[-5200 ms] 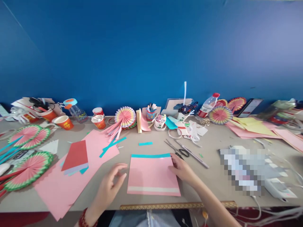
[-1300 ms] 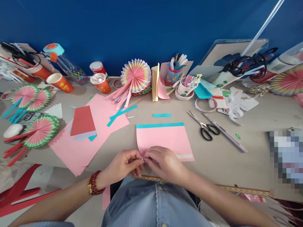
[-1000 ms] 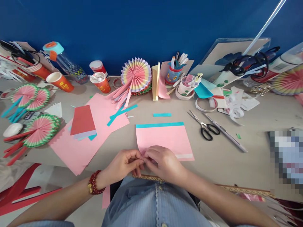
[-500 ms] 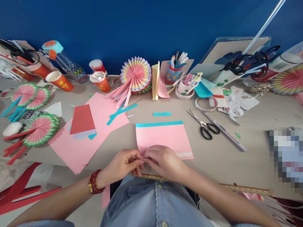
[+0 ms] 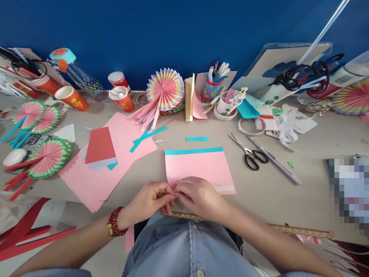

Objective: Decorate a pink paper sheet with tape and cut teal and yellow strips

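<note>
A pink paper sheet (image 5: pixel 198 165) lies in front of me with a blue strip (image 5: pixel 193 151) along its far edge. A pale strip that looks like double-sided tape (image 5: pixel 225 189) shows at the near edge. The sheet's near left corner is bent up toward my fingers. My left hand (image 5: pixel 158 197) is closed in a pinch at that corner. Right against it, my right hand (image 5: pixel 198 195) pinches the same corner, its palm over the near edge. Between the touching fingertips, the exact grip is hidden.
Beyond the sheet lies a short blue strip (image 5: pixel 197 139). Black-handled scissors (image 5: pixel 251 156) and a slim pen-like cutter (image 5: pixel 275 161) rest to the right. Pink sheets (image 5: pixel 77 177) with a red paper stack (image 5: pixel 100 145) are at left. Paper fans (image 5: pixel 165 90) and cups (image 5: pixel 122 100) line the back.
</note>
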A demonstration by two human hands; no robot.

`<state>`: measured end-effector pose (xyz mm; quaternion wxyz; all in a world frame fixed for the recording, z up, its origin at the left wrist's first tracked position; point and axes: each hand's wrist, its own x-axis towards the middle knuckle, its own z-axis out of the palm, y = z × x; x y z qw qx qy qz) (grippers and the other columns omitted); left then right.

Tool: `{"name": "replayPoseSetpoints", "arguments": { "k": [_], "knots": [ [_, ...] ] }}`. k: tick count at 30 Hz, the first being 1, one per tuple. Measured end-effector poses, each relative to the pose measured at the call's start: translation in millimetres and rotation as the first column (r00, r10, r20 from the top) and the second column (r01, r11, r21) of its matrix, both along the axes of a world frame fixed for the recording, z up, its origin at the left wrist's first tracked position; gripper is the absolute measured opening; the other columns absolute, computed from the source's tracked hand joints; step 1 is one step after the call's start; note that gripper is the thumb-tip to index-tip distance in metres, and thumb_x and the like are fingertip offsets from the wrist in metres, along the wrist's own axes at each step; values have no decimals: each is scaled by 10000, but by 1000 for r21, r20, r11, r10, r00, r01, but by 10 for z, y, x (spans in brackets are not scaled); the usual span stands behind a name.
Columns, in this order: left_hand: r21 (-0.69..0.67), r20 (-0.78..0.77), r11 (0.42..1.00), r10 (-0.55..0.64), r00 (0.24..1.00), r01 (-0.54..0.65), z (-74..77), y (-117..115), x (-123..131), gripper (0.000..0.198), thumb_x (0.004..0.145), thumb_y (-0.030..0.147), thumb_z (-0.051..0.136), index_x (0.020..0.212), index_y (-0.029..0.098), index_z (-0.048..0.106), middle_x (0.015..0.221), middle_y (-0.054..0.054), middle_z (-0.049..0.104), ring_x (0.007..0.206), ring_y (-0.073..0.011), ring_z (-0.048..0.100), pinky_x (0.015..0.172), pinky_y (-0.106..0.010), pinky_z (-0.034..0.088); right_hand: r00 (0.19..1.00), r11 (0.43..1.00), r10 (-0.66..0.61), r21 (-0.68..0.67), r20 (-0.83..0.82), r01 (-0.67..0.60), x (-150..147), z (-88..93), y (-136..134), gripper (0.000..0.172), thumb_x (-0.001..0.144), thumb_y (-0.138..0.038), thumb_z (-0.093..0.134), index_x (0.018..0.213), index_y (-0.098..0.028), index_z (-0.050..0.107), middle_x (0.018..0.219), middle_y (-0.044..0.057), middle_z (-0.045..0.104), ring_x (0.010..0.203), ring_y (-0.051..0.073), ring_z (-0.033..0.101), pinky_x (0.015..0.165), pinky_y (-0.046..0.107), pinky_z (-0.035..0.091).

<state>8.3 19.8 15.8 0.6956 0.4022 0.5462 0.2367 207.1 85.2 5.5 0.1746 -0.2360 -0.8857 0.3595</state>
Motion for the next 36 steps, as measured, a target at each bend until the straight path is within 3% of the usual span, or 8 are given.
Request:
{"name": "replayPoseSetpoints", "arguments": {
  "k": [20,25,30,33,36],
  "knots": [
    [-13,9,1000,6,1000,-6,17,7,-1,317,893,471,645,827,165,601,664,16,669,584,-115,679,570,-211,542,1000,999,-13,-31,-16,12,-7,7,14,175,869,-86,572,725,-184,589,716,-1,636,679,137,546,652,242,388],
    [-16,-2,1000,-3,1000,3,20,-4,-7,313,903,465,638,829,163,598,666,17,668,583,-113,682,547,-192,525,995,995,-96,-7,-24,96,-32,-41,-22,195,819,-76,578,664,-191,549,642,-25,571,612,123,489,593,237,339],
    [5,7,1000,22,1000,-22,16,-18,-20,336,896,481,644,818,160,583,762,-18,714,584,-118,690,544,-202,529,976,973,-216,85,11,214,57,-17,43,145,861,-120,539,748,-190,598,670,-7,595,637,138,523,614,246,347],
    [32,-3,999,25,1000,-25,18,-27,-38,363,900,501,631,797,155,589,693,-19,703,569,-123,684,555,-210,527,946,944,-319,115,67,310,268,16,168,129,853,-118,521,800,-196,609,743,11,656,687,148,577,646,246,378],
    [39,-26,999,28,999,-27,18,-36,-72,389,890,531,632,789,158,593,666,-17,698,552,-124,676,560,-215,516,867,876,-473,188,157,444,646,33,328,120,855,-168,511,797,-210,608,755,17,666,674,155,593,619,249,384]
  ]
}}
